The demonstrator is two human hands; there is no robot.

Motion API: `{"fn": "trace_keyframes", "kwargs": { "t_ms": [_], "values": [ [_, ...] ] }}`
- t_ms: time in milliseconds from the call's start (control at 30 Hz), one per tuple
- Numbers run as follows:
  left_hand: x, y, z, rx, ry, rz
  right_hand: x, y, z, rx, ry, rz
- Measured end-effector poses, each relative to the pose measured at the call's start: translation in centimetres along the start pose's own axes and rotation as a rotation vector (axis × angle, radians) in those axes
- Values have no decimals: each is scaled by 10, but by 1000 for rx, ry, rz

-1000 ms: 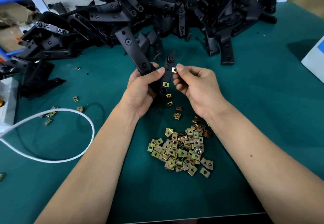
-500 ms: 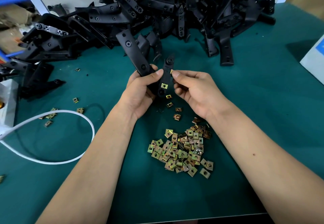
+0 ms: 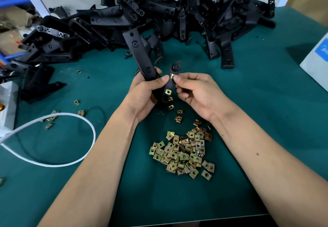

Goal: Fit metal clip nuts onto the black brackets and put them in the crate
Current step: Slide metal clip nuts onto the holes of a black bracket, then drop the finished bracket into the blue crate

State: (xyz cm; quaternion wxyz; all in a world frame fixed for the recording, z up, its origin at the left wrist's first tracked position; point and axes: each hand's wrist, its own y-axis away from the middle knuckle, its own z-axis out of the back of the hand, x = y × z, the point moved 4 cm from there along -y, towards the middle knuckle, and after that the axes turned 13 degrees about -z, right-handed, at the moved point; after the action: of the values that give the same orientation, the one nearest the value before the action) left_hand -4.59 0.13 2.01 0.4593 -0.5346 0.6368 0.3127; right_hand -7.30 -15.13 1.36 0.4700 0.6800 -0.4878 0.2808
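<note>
My left hand [image 3: 144,93] grips a black bracket [image 3: 138,52] above the green mat; its long arm points up and left, its short arm [image 3: 174,70] rises between my hands. One brass clip nut [image 3: 168,92] sits fitted low on the short arm. My right hand [image 3: 195,90] pinches a second clip nut [image 3: 172,76] against the short arm's edge with thumb and forefinger. A heap of loose clip nuts [image 3: 184,153] lies on the mat between my forearms. No crate is in view.
A big pile of black brackets [image 3: 159,17] fills the back of the green table [image 3: 266,102]. A white cable [image 3: 71,138] loops at the left, with a few stray clip nuts [image 3: 51,118] near it. A pale box [image 3: 317,61] stands at the right edge.
The hands and bracket have shifted only slightly. My right hand keeps the clip nut pressed at the short arm's edge.
</note>
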Motion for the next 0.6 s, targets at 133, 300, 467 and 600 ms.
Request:
{"fn": "trace_keyframes", "kwargs": {
  "t_ms": [133, 300, 467, 600],
  "values": [
    [0, 2, -1, -74, -160, -110, 0, 0, -2, -83, 34, 37],
    [-7, 8, -24, -145, -415, -322, 11, 15, 1, -263, 174, 178],
    [-18, 17, -107, 48, -584, -542, 40, 64, 45, -399, 35, 306],
    [-3, 35, -208, 233, -548, -621, 66, 132, 112, -534, -71, 448]
  ]
}}
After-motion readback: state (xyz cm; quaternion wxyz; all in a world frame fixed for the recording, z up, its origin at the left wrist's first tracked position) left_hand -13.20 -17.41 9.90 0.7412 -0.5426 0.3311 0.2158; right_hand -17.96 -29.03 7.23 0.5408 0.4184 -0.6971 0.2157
